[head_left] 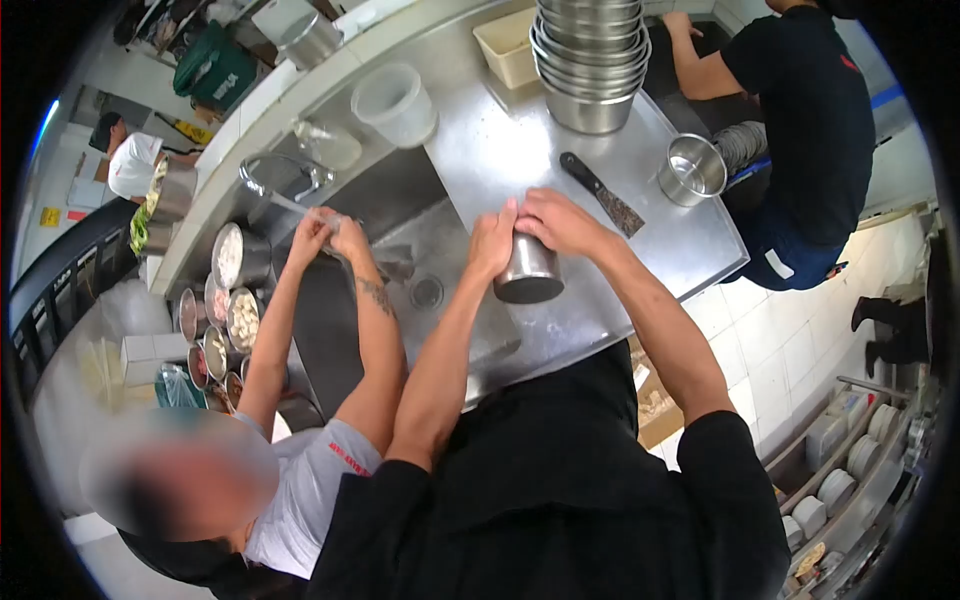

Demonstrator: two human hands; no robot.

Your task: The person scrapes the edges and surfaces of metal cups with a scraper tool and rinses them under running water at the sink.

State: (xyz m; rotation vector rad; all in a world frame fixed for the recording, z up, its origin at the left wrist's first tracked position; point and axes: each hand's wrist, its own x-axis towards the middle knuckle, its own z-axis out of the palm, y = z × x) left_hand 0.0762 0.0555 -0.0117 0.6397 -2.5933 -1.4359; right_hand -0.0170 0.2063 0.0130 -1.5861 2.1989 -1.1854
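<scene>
Over the edge between the steel sink [435,215] and the steel counter, I hold a metal canister [528,275] on its side, its round base toward me. My left hand [493,240] is closed around its left side. Across its far end and right side, my right hand [562,222] has its fingers curled over. The canister's mouth is hidden from me. Beyond my right hand lies a scraper [612,203] with a black handle and a dark-speckled blade. A small steel pot [692,170] stands at the counter's right corner.
Stacked steel pots [590,105] and a cream tub [505,45] stand at the back, with a clear plastic bucket [393,100] beside the sink. At left, a co-worker's hands [330,235] are near the faucet [270,180]. Another person [810,130] works at right.
</scene>
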